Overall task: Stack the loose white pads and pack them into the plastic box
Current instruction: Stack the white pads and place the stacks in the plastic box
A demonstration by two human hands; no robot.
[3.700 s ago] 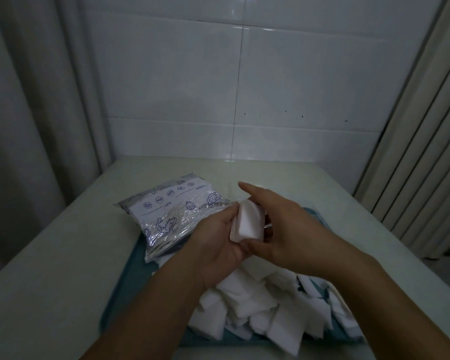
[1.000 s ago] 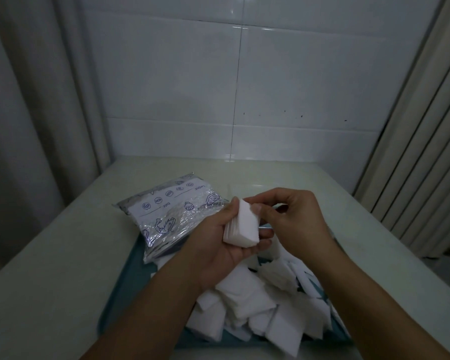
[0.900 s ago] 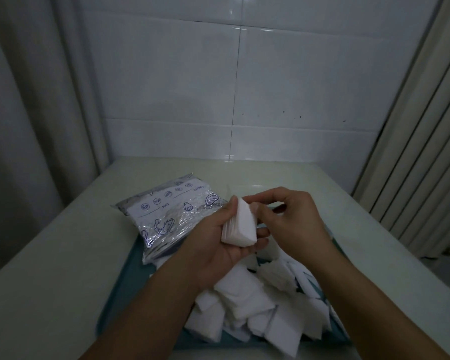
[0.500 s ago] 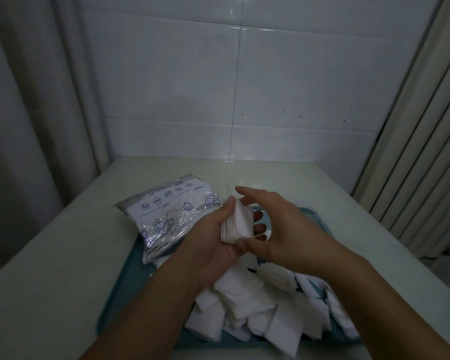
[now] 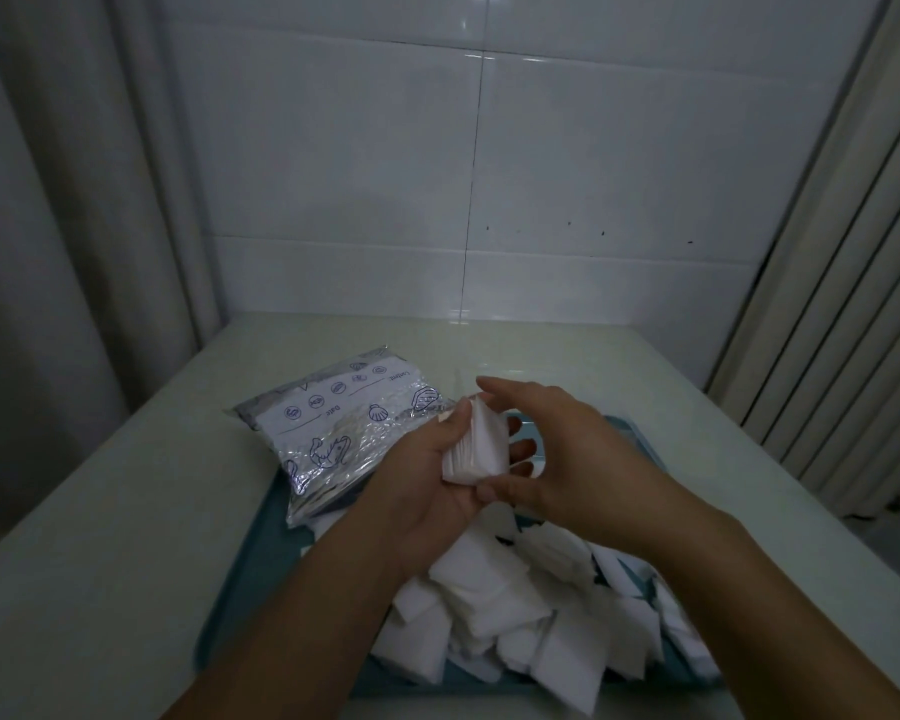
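Because the pads had to be squared into a block before packing, the stack of white pads (image 5: 476, 445) stood on edge above the tray, cradled in the left hand (image 5: 427, 480), whose thumb pressed one face while its fingers curled round behind the other. The right hand (image 5: 557, 454) arched over the stack with index finger at the top corner and thumb at the bottom, a grip that seemed meant to tap the edges flush rather than to carry weight; whether it actually pinched the stack could not be told. Just below both hands lay the heap of loose pads (image 5: 520, 605), spread over the teal tray (image 5: 240, 605), which kept them together within easy reach of either hand. A printed foil pouch (image 5: 344, 428) rested half on the tray's far left corner and half on the table (image 5: 100, 511). No plastic box could be made out clearly, so packing probably lay some way off.
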